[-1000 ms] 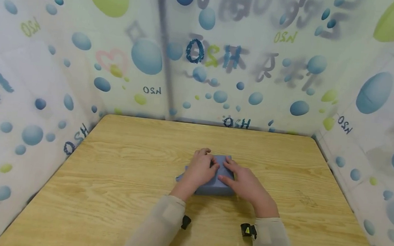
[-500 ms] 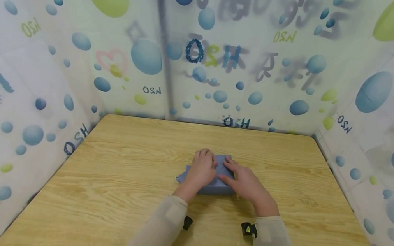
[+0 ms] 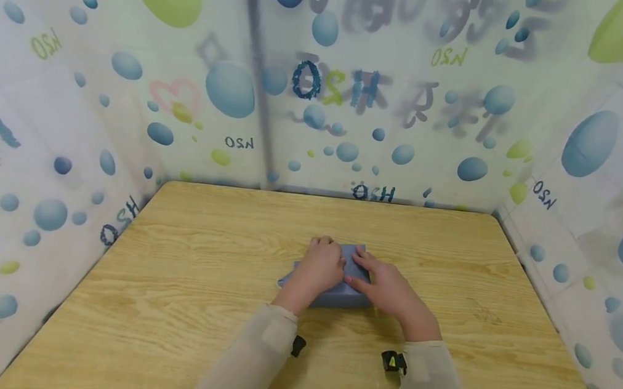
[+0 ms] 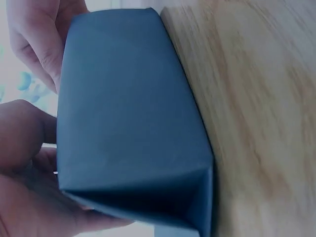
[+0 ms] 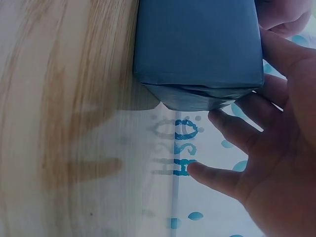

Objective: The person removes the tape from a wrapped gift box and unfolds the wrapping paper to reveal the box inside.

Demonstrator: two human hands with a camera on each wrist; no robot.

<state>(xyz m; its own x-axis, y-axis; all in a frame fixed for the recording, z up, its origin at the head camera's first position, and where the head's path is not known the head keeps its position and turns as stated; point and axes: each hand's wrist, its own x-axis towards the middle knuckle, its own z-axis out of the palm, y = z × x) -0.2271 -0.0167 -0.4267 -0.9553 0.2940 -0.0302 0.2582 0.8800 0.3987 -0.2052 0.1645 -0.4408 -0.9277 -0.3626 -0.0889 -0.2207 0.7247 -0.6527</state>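
Observation:
A box wrapped in blue paper (image 3: 342,300) lies on the wooden table. At its left end the paper stands out as an unsealed, folded flap (image 4: 205,197), with a dark hollow inside the fold. My left hand (image 3: 320,268) is over the left part of the box top, its fingers bent; the fingertips are hidden, so I cannot tell whether they pinch anything. My right hand (image 3: 389,288) rests on the right part of the top with fingers spread and fairly straight. In the right wrist view, creased paper folds (image 5: 202,96) cover the box's right end.
The wooden table (image 3: 194,332) meets white walls (image 3: 322,140) printed with blue and green bubbles at its back and sides. A black wrist camera mount (image 3: 394,362) sits at the right sleeve, another black mount (image 3: 298,346) at the left sleeve.
The left hand's fingers, earlier raised with thumb and index close together, have curled down onto the box top, and the hand has turned slightly. The right hand and the box stay in place.

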